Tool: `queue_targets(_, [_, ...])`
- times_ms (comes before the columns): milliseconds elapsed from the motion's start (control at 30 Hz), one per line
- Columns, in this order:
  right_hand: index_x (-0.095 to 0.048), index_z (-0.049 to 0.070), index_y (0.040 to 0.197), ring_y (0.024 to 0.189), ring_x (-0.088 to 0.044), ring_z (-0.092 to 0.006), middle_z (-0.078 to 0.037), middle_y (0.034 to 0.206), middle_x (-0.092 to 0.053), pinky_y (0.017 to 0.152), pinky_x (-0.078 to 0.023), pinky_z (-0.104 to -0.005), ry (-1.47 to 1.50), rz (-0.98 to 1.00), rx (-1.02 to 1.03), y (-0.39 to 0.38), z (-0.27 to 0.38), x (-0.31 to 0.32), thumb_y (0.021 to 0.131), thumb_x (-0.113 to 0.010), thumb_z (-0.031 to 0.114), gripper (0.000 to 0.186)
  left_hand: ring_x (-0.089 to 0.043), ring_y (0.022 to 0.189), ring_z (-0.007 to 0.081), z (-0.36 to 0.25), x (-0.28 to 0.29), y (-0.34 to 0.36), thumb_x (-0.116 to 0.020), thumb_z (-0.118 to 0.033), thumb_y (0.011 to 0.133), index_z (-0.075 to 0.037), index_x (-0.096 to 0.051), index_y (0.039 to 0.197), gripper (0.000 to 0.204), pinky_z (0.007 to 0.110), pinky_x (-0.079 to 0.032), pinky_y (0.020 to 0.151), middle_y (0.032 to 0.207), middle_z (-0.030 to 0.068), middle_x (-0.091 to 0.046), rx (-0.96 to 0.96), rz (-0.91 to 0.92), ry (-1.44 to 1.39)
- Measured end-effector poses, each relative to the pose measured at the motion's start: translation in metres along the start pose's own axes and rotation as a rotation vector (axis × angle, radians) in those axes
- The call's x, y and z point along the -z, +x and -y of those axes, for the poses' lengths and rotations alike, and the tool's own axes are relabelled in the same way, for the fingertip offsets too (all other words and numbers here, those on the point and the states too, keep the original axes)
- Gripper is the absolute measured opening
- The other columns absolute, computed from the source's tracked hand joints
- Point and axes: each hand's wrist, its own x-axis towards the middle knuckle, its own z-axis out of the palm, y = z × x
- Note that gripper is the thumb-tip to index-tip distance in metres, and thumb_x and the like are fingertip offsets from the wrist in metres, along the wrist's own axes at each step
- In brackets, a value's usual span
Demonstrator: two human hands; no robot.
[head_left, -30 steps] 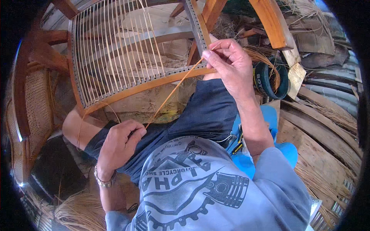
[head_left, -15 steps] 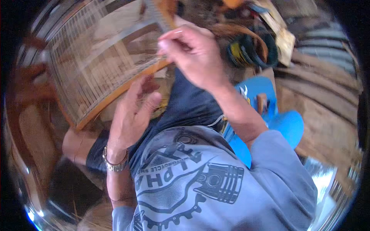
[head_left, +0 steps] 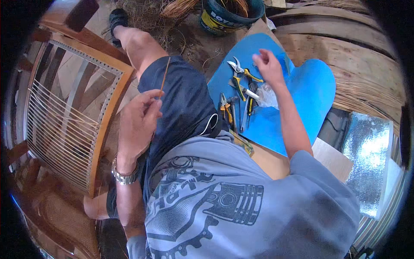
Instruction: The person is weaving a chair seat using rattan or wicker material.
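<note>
Cane strand: a thin, straw-coloured length, held nearly upright over the person's lap, with its top end near the bare knee. One second ago the same strand ran slantwise from the chair frame down toward the lap; it now stands clear of the frame.

Left to right:

1. Wooden chair frame. It lies at the far left, tilted, with parallel cane strands stretched across its opening. Earlier it filled the upper middle of the view; the view has since swung to the right.

2. Left hand. The fingers are closed narrowly, pinching the lower part of the cane strand between thumb and fingertips. A metal wristwatch sits on the wrist. Earlier this hand rested low against the dark shorts.

3. Dark shorts. The cane strand stands in front of this cloth.

4. Blue board. It lies to the person's right and carries several hand tools, among them yellow-handled cutters and small pliers.

5. Right hand. It has left the chair frame, where it pinched the strand earlier. It now hovers over the tools on the blue board, fingers loosely spread and holding nothing visible. A clear plastic bag lies just below it.

6. Dark bucket. It stands beyond the board at the top edge.
</note>
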Motion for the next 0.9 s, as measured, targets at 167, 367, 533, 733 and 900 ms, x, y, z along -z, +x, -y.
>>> queue_targets(167, [-0.023, -0.009, 0.15, 0.143, -0.031, -0.0443, -0.033, 0.152, -0.031, 0.118, -0.027, -0.046, -0.796, 0.26, 0.124, -0.036, -0.053, -0.036, 0.068, -0.082, 0.061, 0.123, -0.062, 0.073, 0.0072, -0.009, 0.001, 0.008, -0.063, -0.012, 0.096, 0.004, -0.067, 0.107, 0.021, 0.022, -0.049, 0.066, 0.081, 0.003, -0.066, 0.088, 0.021, -0.065])
queue_targets(367, [-0.024, -0.007, 0.15, 0.125, -0.05, -0.0461, -0.033, 0.134, -0.047, 0.105, -0.041, -0.0535, -0.902, 0.428, -0.013, -0.025, -0.045, -0.033, 0.075, -0.077, 0.037, 0.102, -0.057, 0.072, 0.0054, -0.012, 0.006, 0.004, -0.064, -0.016, 0.096, 0.005, -0.067, 0.104, 0.022, 0.02, -0.046, 0.065, 0.08, 0.0008, -0.065, 0.142, 0.088, -0.317])
queue_targets(533, [-0.034, -0.006, 0.144, 0.122, -0.05, -0.047, -0.033, 0.129, -0.049, 0.101, -0.043, -0.0535, -0.863, 0.164, 0.291, -0.021, -0.06, -0.011, 0.077, -0.065, 0.018, 0.078, -0.057, 0.072, 0.0044, -0.01, 0.012, 0.003, -0.064, -0.017, 0.096, 0.004, -0.066, 0.103, 0.022, 0.02, -0.046, 0.066, 0.08, -0.0003, -0.063, 0.128, 0.049, -0.381])
queue_targets(733, [-0.044, 0.007, 0.144, 0.112, -0.058, -0.0219, -0.01, 0.116, -0.059, 0.097, -0.046, -0.0358, 0.315, 0.582, -0.355, -0.059, 0.069, -0.009, 0.09, -0.062, 0.023, 0.06, -0.057, 0.073, 0.0046, -0.011, 0.015, -0.002, -0.065, -0.018, 0.096, 0.004, -0.066, 0.105, 0.024, 0.019, -0.045, 0.067, 0.08, -0.0004, -0.063, 0.09, 0.03, -0.32])
queue_targets(900, [-0.04, 0.007, 0.148, 0.109, -0.057, -0.017, -0.006, 0.116, -0.057, 0.098, -0.044, -0.0324, 0.52, 1.015, -0.119, -0.093, 0.163, -0.041, 0.091, -0.063, 0.03, 0.066, -0.057, 0.072, 0.0051, -0.02, 0.005, -0.005, -0.066, -0.017, 0.096, 0.004, -0.066, 0.105, 0.023, 0.02, -0.046, 0.066, 0.079, 0.0001, -0.064, 0.046, 0.032, -0.304])
